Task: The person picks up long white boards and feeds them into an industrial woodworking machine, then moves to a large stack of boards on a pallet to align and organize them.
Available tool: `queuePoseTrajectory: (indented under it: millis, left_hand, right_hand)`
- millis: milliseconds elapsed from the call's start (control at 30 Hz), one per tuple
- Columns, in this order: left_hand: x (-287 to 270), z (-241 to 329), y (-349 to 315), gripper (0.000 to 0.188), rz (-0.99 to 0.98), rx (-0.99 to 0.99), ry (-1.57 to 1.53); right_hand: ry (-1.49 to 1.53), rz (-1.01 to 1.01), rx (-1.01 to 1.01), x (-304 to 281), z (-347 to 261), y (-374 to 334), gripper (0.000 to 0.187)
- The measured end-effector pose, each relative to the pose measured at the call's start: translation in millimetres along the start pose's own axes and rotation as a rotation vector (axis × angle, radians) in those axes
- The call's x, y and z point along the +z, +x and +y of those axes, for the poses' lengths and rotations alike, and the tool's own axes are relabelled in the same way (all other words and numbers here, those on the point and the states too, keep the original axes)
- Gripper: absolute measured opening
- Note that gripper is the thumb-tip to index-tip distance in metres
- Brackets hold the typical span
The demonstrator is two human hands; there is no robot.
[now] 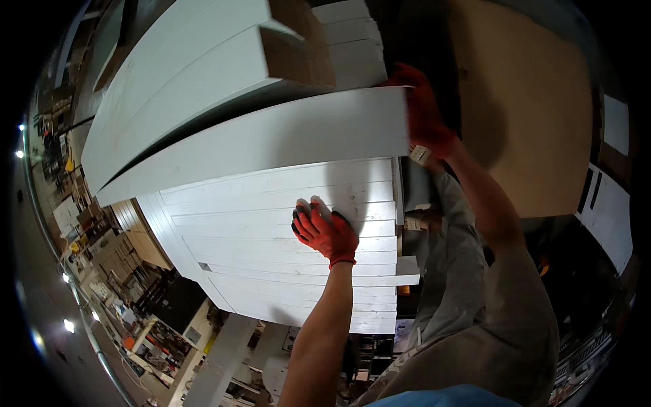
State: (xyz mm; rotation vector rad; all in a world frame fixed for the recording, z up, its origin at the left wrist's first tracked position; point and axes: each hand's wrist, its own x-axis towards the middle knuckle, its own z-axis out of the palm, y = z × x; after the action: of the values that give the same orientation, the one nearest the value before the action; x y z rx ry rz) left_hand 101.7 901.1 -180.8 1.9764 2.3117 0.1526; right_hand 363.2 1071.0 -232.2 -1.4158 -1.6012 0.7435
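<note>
A person in red work gloves is handling long white painted boards in a cluttered workshop, seen from a head-worn camera looking down. The right hand [424,112], in the upper centre of the frame, is gripping the end of a white board [271,139] that is slanting from the left edge of the frame up to the centre, with the fingers wrapped over the board's end face. The left hand [325,232], at the middle of the frame, is lying flat with fingers spread on the stack of white boards [271,271] below; it is pressing on the top surface and is holding nothing. The held board is sitting above this stack and crossing its upper edge. More white boards [196,61] are lying above it toward the upper left of the frame, with brown unpainted ends [298,47] showing beside them. A large tan panel [536,115] is filling the upper right of the frame. The person's grey trousers [468,298] are showing in the lower right, just beside the stack. Benches and shelving crowded with tools [135,292] are curving along the lower left of the frame, too small to tell apart.
</note>
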Motion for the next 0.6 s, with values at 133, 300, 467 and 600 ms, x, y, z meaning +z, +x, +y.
queuePoseTrajectory:
  millis: [133,300,467,600]
  left_hand:
    - [1,-7,0,0.051,-0.019,-0.026,0.000]
    - [1,-10,3,0.052,0.018,-0.016,-0.062]
    - [1,-15,2,0.055,0.003,-0.038,-0.072]
    - [0,-10,3,0.055,-0.024,-0.085,-0.059]
  right_hand:
    - [0.363,-0.004,0.194,-3,-3,-12,0.053]
    - [0.357,-0.034,0.242,-21,-19,-37,0.049]
    - [0.347,-0.100,0.245,-13,-28,-44,0.046]
    - [0.326,-0.146,0.246,-16,-31,-44,0.043]
